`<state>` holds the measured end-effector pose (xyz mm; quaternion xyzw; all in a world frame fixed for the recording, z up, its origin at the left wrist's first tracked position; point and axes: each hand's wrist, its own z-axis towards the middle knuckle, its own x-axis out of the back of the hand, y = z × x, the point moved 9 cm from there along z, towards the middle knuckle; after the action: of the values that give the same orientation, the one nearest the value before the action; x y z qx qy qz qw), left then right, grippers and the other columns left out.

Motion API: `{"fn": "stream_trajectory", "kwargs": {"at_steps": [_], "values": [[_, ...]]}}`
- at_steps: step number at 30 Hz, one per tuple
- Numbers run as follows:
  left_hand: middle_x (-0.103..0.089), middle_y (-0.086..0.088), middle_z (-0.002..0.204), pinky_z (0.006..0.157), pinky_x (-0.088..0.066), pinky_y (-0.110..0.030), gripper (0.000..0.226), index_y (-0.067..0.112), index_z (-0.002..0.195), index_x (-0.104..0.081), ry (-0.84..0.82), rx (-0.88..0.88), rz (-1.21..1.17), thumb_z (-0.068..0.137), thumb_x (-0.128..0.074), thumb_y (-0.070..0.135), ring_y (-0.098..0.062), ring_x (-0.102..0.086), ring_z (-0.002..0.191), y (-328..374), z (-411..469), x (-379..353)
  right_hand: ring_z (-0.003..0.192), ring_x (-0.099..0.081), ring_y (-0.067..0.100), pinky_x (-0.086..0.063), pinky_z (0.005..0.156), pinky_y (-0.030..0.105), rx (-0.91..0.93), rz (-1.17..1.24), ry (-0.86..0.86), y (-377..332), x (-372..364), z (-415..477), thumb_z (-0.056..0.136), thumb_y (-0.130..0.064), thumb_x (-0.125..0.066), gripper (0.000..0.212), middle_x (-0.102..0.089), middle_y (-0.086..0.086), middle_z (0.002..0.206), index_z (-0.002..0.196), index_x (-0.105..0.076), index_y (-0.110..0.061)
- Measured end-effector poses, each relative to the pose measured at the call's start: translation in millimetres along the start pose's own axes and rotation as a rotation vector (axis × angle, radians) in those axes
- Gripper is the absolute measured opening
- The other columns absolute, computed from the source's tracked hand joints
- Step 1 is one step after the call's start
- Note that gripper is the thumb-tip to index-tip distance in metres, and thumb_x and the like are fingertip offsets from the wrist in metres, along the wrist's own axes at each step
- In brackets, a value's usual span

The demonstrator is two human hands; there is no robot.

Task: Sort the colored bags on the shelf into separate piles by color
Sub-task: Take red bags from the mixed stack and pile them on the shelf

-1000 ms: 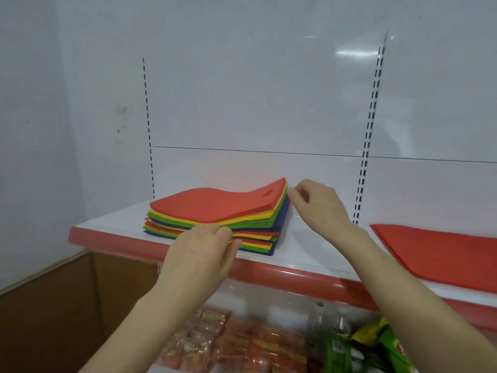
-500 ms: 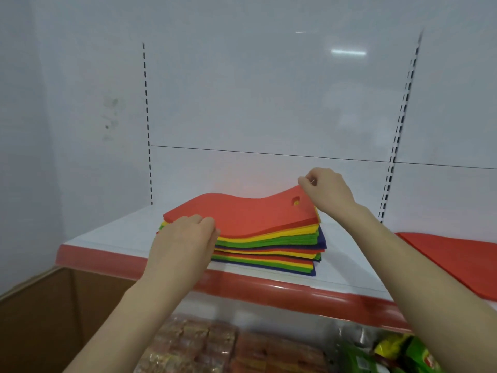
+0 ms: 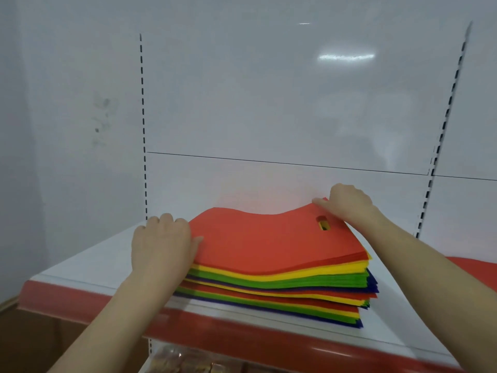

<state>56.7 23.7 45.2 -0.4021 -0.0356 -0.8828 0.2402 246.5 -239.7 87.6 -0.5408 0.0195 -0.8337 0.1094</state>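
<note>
A stack of flat coloured bags (image 3: 282, 286) lies on the white shelf (image 3: 88, 262), with layers of yellow, green, blue and red. On top lies a bundle of red bags (image 3: 263, 240) with a handle cut-out near its far right corner. My left hand (image 3: 161, 246) grips the bundle's left edge, fingers curled under it. My right hand (image 3: 347, 203) pinches the far right corner beside the cut-out. The red bundle is bowed, its right end raised a little.
A separate red pile (image 3: 478, 270) shows at the right edge of the shelf. The shelf has a red front lip (image 3: 242, 337) and a white back panel with slotted uprights. Packaged goods sit on the level below (image 3: 188, 366).
The view has moved closer and to the left. Both hands have taken hold of the top red bundle's ends and lifted its right end slightly off the yellow layer.
</note>
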Motion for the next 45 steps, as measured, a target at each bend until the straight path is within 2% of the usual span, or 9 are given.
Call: {"fn": "stream_trajectory", "kwargs": {"at_steps": [3, 8, 17, 23, 25, 28, 34, 40, 45], "values": [[-0.051, -0.001, 0.114, 0.082, -0.036, -0.028, 0.046, 0.018, 0.112, -0.052, -0.129, -0.035, 0.087, 0.094, -0.033, 0.055, -0.020, -0.048, 0.109, 2.7, 3.8, -17.3, 0.082, -0.049, 0.027, -0.038, 0.069, 0.029, -0.005, -0.077, -0.041, 2.8, -10.7, 1.9, 0.088, -0.041, -0.056, 0.032, -0.058, 0.009, 0.096, 0.081, -0.047, -0.011], [-0.053, 0.000, 0.115, 0.085, -0.038, -0.028, 0.048, 0.020, 0.113, -0.055, -0.221, -0.103, 0.159, 0.093, -0.033, 0.057, -0.020, -0.050, 0.110, 7.3, 9.0, -29.3, 0.105, -0.058, 0.029, -0.036, 0.071, 0.028, 0.003, -0.231, 0.035, -2.9, -5.3, -3.7, 0.091, -0.034, -0.055, 0.031, -0.060, 0.009, 0.113, 0.109, -0.058, -0.008], [-0.057, 0.002, 0.107, 0.073, -0.034, -0.026, 0.049, 0.022, 0.105, -0.058, -0.220, -0.085, 0.112, 0.091, -0.033, 0.062, -0.018, -0.055, 0.103, -3.8, 6.2, -28.7, 0.104, -0.059, 0.028, -0.034, 0.068, 0.028, 0.176, -0.457, 0.180, -27.9, 12.1, -14.9, 0.098, -0.026, -0.044, 0.024, -0.062, 0.008, 0.111, 0.108, -0.059, -0.011], [-0.058, 0.004, 0.099, 0.066, -0.032, -0.026, 0.041, 0.021, 0.097, -0.054, -0.133, 0.027, -0.029, 0.090, -0.039, 0.058, -0.018, -0.058, 0.096, -22.3, -2.4, -8.6, 0.098, -0.057, 0.034, -0.031, 0.067, 0.032, 0.149, -0.218, 0.308, -33.3, 35.7, -24.0, 0.100, -0.029, -0.037, 0.025, -0.061, 0.015, 0.106, 0.101, -0.048, -0.007], [-0.059, -0.003, 0.079, 0.056, -0.029, -0.027, 0.027, 0.015, 0.078, -0.053, -0.074, 0.003, -0.120, 0.083, -0.065, 0.039, -0.026, -0.060, 0.074, -26.3, -7.5, -4.2, 0.096, -0.056, 0.035, -0.031, 0.067, 0.033, 0.104, -0.087, 0.326, -28.8, 41.4, -26.2, 0.100, -0.029, -0.038, 0.026, -0.061, 0.017, 0.104, 0.099, -0.047, -0.005], [-0.043, -0.010, 0.044, 0.045, -0.015, -0.020, 0.046, 0.010, 0.052, -0.040, 0.038, -0.005, -0.305, 0.053, -0.084, -0.002, -0.026, -0.041, 0.036, -37.9, -13.2, -2.5, 0.096, -0.055, 0.036, -0.035, 0.070, 0.035, 0.041, 0.113, 0.329, -21.0, 49.3, -29.9, 0.099, -0.028, -0.040, 0.029, -0.061, 0.017, 0.105, 0.105, -0.050, -0.002], [-0.037, 0.001, 0.043, 0.041, -0.020, -0.017, 0.027, 0.007, 0.065, -0.044, 0.141, 0.061, -0.581, 0.082, -0.065, 0.009, -0.020, -0.030, 0.034, -54.6, -30.3, 2.7, 0.099, -0.054, 0.034, -0.040, 0.077, 0.037, -0.063, 0.379, 0.403, 2.2, 71.2, -57.1, 0.099, -0.031, -0.040, 0.033, -0.060, 0.016, 0.107, 0.109, -0.052, -0.002], [-0.036, 0.001, 0.048, 0.047, -0.024, -0.031, 0.023, 0.010, 0.080, -0.037, 0.118, 0.035, -0.776, 0.095, -0.043, 0.026, -0.019, -0.029, 0.041, -24.0, -36.6, 15.7, 0.099, -0.053, 0.035, -0.036, 0.074, 0.036, -0.222, 0.385, 0.496, 57.0, 84.6, -109.3, 0.100, -0.030, -0.037, 0.033, -0.059, 0.018, 0.107, 0.111, -0.049, -0.001], [-0.024, 0.009, 0.044, 0.043, -0.021, -0.024, 0.025, 0.011, 0.076, -0.034, 0.073, -0.090, -0.869, 0.090, -0.055, 0.016, -0.018, -0.028, 0.035, 30.9, -52.6, 39.1, 0.099, -0.054, 0.039, -0.035, 0.074, 0.037, -0.380, 0.315, 0.518, 128.6, 90.2, -154.9, 0.100, -0.030, -0.037, 0.034, -0.059, 0.023, 0.108, 0.112, -0.048, 0.000]]}}
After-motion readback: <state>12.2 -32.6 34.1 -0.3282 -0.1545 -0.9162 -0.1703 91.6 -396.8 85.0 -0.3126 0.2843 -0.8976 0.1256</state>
